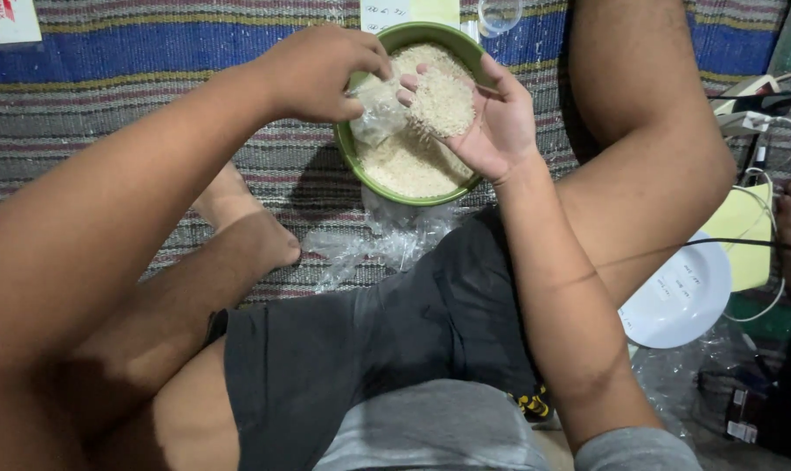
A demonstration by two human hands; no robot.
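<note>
On the left, the left hand (312, 74) hangs over the near-left rim of the green bowl (347, 153), its fingers pressed together in a pinching grip on the mouth of a small clear plastic bag (380, 109). The bag hangs open just inside the bowl, over the rice (408, 166) that fills it.

To do this well, I judge the left hand should hold the bag's mouth wide and steady, low over the bowl, so stray grains fall back in rather than onto the striped mat (151, 52).

Further right, the right hand (491, 118) is cupped palm up, fingers spread just enough to cradle a heap of rice, its fingertips touching the bag's opening. It looks best to tip the palm slowly toward the bag, letting the grains slide off the fingertips in a thin stream; a quick tilt would likely scatter them past the narrow opening.

Crumpled clear plastic (386, 240) lies on the mat just below the bowl, between the person's legs. Well off to the right, a white plate (679, 296) rests on the floor beside some cables (784, 131).
</note>
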